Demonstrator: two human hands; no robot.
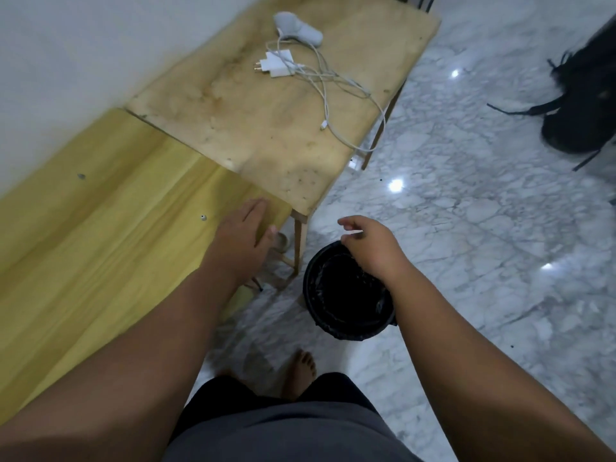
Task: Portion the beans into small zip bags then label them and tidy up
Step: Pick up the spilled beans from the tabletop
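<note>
My left hand [241, 233] lies flat, fingers together, at the right end of the yellow wooden table [100, 228], holding nothing. My right hand [366, 243] hovers over the far rim of a black bin [346, 295] lined with a dark bag, standing on the floor. Its fingers are loosely curled and I see nothing in them. No beans, zip bags or labels show in this view.
A second, stained pale table [266, 128] adjoins the yellow one and carries a white charger [278, 63], tangled cables and a grey device [296, 28]. A black backpack [580, 105] lies on the marble floor at the right. My bare foot [300, 368] stands near the bin.
</note>
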